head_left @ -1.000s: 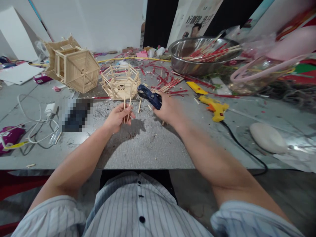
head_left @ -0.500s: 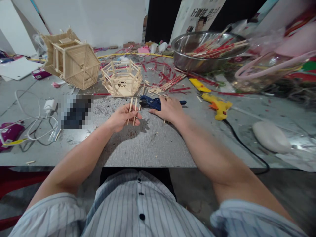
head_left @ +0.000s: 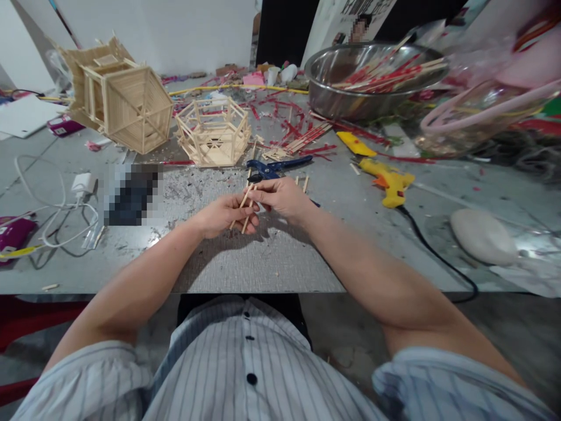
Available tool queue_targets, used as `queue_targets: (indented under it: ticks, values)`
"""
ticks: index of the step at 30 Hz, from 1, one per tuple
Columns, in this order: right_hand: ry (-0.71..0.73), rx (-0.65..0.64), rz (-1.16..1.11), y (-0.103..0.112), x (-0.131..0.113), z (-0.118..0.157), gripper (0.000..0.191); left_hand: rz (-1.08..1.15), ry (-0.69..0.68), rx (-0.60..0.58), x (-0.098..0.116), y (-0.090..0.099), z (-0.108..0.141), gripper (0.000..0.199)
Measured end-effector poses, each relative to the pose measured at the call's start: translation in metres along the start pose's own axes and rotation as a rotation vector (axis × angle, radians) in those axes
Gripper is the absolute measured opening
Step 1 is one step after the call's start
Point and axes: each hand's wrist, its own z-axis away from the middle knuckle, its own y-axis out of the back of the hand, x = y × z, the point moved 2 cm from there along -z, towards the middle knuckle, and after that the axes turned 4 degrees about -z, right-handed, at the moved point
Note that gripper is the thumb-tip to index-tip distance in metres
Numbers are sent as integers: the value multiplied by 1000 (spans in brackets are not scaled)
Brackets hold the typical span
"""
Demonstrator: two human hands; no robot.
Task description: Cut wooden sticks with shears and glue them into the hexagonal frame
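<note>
My left hand [head_left: 228, 215] is closed on two thin wooden sticks [head_left: 247, 218], which slant upward between its fingers. The fingers of my right hand [head_left: 280, 197] pinch the upper ends of these sticks, close against my left hand. Just beyond lie blue-handled cutting pliers [head_left: 268, 169] on the table, with one handle partly behind my right hand. Short wooden pieces [head_left: 303, 183] rest beside the right hand. Farther back stands a hexagonal wooden stick frame [head_left: 214, 135], and left of it a bigger stick-built model [head_left: 138, 111] lies tilted on its side.
A yellow glue gun [head_left: 389, 180] with a black cord lies on the right, near a white rounded object [head_left: 482, 235]. Behind it stands a metal bowl [head_left: 319, 96] of red-and-wood sticks. Red scraps [head_left: 298, 126] litter the back. A charger [head_left: 84, 185] with white cable lies left.
My right hand has let go of the pliers and moved left to the sticks in my left hand. The pliers now lie on the table, their handles spread.
</note>
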Motion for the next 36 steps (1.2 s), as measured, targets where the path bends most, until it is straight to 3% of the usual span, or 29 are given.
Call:
queue_targets:
  ticks: [4,11,21,23,26,29,32,36]
  values:
    - [-48,60,-126,0,0,0,38,23,5,-22,1,-3,0,32]
    - [-93,232,-305,15,-3,-4,28,63,-22,160,4,7,2,25]
    - [-44,158,-177,11,3,-3,28,-119,80,187,8,1,2,22]
    - [8,165,-118,12,7,-4,36,-89,63,217,7,2,1,23]
    - [154,179,109,12,12,-4,67,-36,2,305,7,6,1,22]
    - [278,75,426,8,14,-1,85,16,-63,378,8,8,1,21]
    - [300,-15,614,2,12,4,84,57,-90,398,9,8,0,19]
    - [297,-21,644,1,9,6,78,29,-103,389,8,7,0,18]
